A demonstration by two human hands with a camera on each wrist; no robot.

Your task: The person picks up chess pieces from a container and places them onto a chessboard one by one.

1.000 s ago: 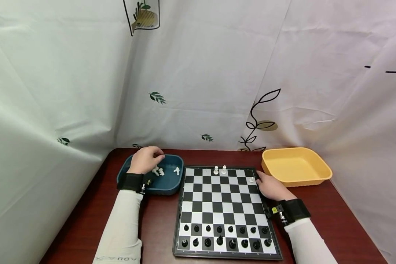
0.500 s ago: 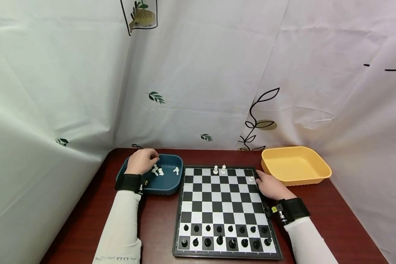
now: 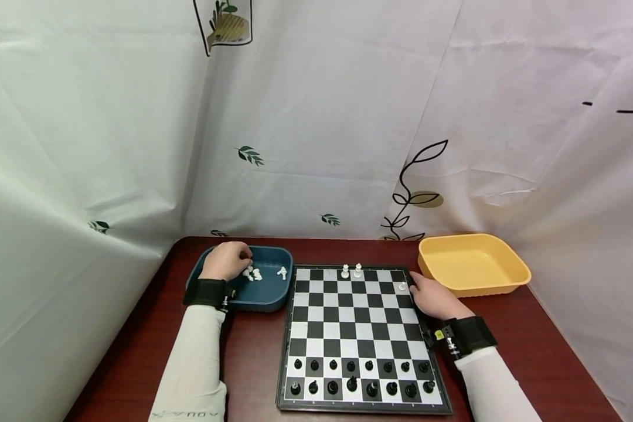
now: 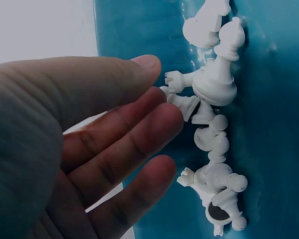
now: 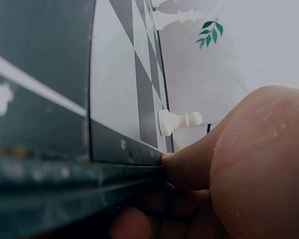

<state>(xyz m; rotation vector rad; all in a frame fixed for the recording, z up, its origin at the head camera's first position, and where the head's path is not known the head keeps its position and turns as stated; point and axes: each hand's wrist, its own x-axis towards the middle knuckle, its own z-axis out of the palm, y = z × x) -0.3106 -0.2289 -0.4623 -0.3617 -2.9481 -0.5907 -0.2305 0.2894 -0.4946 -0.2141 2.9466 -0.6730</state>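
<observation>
My left hand (image 3: 227,261) reaches into a dark blue tray (image 3: 274,298) holding several white chess pieces (image 3: 253,273). In the left wrist view its fingers (image 4: 164,119) lie nearly straight, tips touching the heap of white pieces (image 4: 214,84); nothing is clearly pinched. My right hand (image 3: 432,296) rests against the right edge of the chessboard (image 3: 353,328), its thumb (image 5: 189,164) touching the rim beside a lone white pawn (image 3: 402,286) (image 5: 179,121). Two white pieces (image 3: 351,271) stand on the far row. Black pieces (image 3: 361,375) fill the two near rows.
An empty yellow tray (image 3: 475,266) sits at the back right of the dark red table (image 3: 253,351). White curtains with leaf prints close in the table at the back and both sides.
My left hand has drawn slightly left and back inside the blue tray, over the white pieces. My right hand has stayed at the board's edge.
</observation>
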